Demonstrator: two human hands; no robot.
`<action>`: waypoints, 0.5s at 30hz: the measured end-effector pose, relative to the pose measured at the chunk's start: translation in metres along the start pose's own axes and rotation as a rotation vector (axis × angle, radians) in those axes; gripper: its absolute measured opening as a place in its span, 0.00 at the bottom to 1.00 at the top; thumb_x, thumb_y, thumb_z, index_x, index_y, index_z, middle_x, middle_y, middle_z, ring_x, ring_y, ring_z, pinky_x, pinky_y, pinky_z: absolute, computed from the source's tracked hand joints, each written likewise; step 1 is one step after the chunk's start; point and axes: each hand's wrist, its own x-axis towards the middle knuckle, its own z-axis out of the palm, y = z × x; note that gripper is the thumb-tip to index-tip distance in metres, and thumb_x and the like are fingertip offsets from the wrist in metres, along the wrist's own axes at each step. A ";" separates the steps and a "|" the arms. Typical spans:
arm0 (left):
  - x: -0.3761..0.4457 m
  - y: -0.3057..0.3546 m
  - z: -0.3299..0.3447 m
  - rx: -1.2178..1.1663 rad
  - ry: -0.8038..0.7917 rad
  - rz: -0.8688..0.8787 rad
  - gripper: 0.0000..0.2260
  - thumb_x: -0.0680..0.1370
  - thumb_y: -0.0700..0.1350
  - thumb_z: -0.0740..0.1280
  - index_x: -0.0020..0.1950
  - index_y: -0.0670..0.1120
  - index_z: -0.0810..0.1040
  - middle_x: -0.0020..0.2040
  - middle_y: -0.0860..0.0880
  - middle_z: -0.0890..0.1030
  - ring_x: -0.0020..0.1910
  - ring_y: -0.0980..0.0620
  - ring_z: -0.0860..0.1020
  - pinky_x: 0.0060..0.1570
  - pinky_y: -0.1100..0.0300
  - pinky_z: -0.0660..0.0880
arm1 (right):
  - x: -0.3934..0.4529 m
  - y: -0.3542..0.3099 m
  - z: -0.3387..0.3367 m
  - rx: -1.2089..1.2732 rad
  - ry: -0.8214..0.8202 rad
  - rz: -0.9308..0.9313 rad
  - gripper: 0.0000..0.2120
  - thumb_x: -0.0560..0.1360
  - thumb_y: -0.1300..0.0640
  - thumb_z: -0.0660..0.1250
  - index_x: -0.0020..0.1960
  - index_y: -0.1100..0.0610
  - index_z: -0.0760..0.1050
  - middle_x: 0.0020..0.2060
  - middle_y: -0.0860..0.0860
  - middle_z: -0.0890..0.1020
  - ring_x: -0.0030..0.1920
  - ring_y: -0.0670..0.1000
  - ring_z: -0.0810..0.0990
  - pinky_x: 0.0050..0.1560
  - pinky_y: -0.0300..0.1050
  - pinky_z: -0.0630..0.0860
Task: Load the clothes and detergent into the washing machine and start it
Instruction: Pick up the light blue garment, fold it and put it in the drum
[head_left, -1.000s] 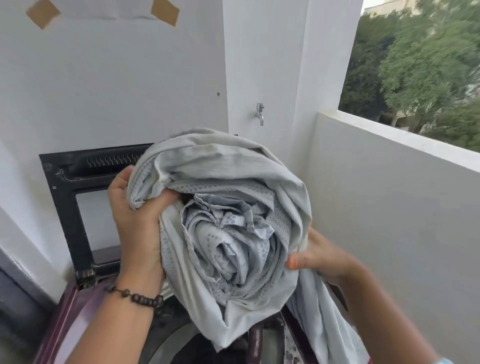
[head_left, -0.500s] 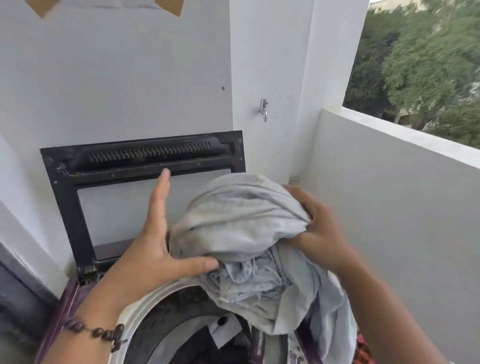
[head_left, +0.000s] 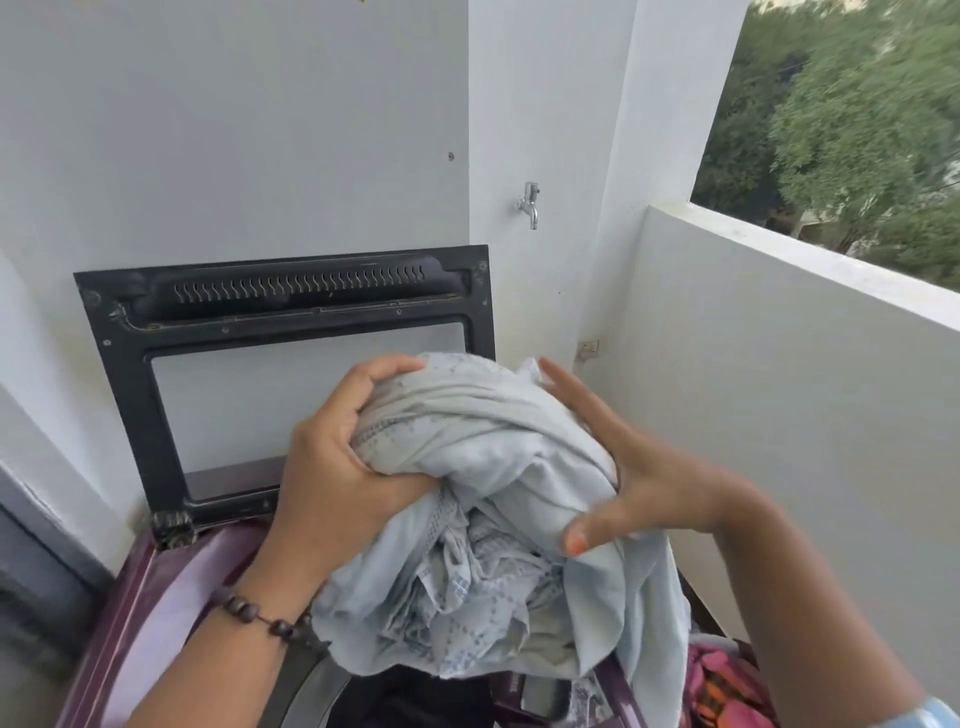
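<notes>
Landmark: the washing machine (head_left: 171, 613), a maroon top-loader; every place below is given from it.
Lid: the lid (head_left: 291, 332) stands raised at the machine's back, against the white wall.
Cloth bundle: a pale grey-blue bundle of cloth (head_left: 498, 519) is held above the machine's mouth, toward its right side, not yet inside.
Drum: the drum opening (head_left: 415, 701) shows dark below the bundle, with something dark lying in it; what it is I cannot tell.
Left grip: the left hand (head_left: 337, 478) has its fingers curled into the bundle's top left and its thumb pressed into the folds, a firm clench on the fabric.
Right grip: the right hand (head_left: 639, 467) lies against the bundle's right flank with fingers nearly straight and spread, thumb tucked under a fold; it steadies rather than clutches.
Other laundry: pink and orange fabric (head_left: 727, 680) sits just beside the machine's right edge.
Detergent: none is visible.
Risk one: a long tail of the cloth hangs down over the machine's right rim, so it may likely stay draped outside when the bundle drops, and later catch under the lid.
Risk two: with only the left hand truly holding, the loose roll could unwind and spill toward the other laundry.
</notes>
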 end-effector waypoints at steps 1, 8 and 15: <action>0.003 0.001 -0.005 -0.044 0.055 -0.010 0.30 0.60 0.50 0.77 0.61 0.54 0.75 0.58 0.58 0.81 0.57 0.59 0.80 0.53 0.68 0.77 | -0.004 0.008 0.000 0.040 -0.016 0.030 0.64 0.58 0.41 0.81 0.77 0.37 0.38 0.77 0.34 0.53 0.76 0.37 0.55 0.78 0.51 0.56; 0.011 0.003 -0.009 -0.345 0.473 -0.116 0.29 0.63 0.27 0.73 0.56 0.55 0.77 0.53 0.56 0.82 0.54 0.56 0.80 0.51 0.64 0.78 | -0.007 0.017 0.022 0.476 0.110 0.015 0.39 0.62 0.61 0.80 0.69 0.54 0.67 0.57 0.43 0.83 0.58 0.45 0.82 0.53 0.37 0.77; -0.010 -0.022 -0.002 -0.461 0.277 -0.300 0.33 0.63 0.37 0.77 0.64 0.55 0.72 0.54 0.55 0.82 0.54 0.55 0.81 0.47 0.60 0.80 | 0.013 0.018 0.026 0.519 0.642 -0.125 0.33 0.62 0.68 0.76 0.65 0.52 0.76 0.56 0.51 0.84 0.57 0.53 0.82 0.57 0.55 0.79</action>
